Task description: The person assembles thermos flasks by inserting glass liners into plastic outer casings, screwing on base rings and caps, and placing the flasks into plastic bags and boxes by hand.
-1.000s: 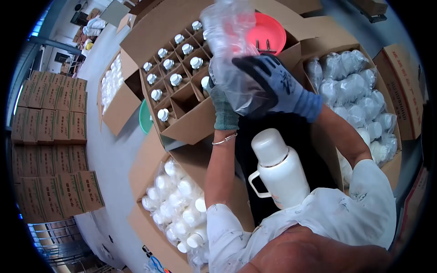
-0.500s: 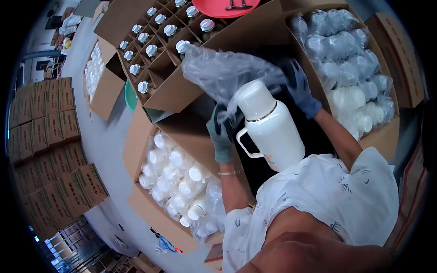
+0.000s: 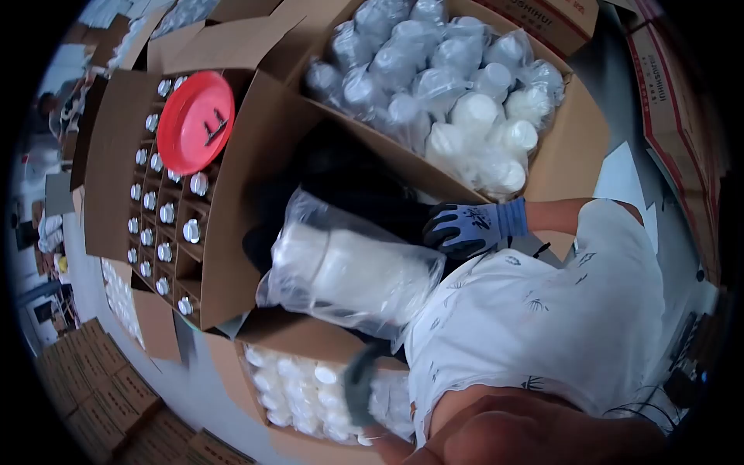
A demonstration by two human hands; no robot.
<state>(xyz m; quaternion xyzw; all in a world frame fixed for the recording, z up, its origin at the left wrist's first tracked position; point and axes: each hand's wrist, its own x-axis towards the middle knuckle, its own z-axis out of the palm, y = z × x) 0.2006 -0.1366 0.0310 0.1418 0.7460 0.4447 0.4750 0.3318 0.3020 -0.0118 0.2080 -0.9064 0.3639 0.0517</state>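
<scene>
A white vacuum flask (image 3: 356,271) lies on its side over my lap inside a clear plastic bag (image 3: 298,298), its lid end toward the left. My right hand (image 3: 467,229), in a blue and black work glove, is by the bag's upper right corner with its fingers curled; what they hold, if anything, is hidden. Low in the view, my left hand (image 3: 359,385) in a grey-green glove is smeared by motion. It is over the lower open carton (image 3: 225,360), in front of bagged white flask parts (image 3: 291,391), and its fingers cannot be made out.
Bagged white pieces (image 3: 438,66) fill an open carton (image 3: 577,116) at the top. A divided carton (image 3: 221,256) on the left holds several silver-capped bottles, with a red plate (image 3: 186,143) carrying dark T-shaped tools. Stacked cartons (image 3: 108,395) stand at lower left.
The flask, upright and uncovered before, is now in the plastic bag and lying on its side. My left hand has dropped toward the lower carton. The camera view has turned.
</scene>
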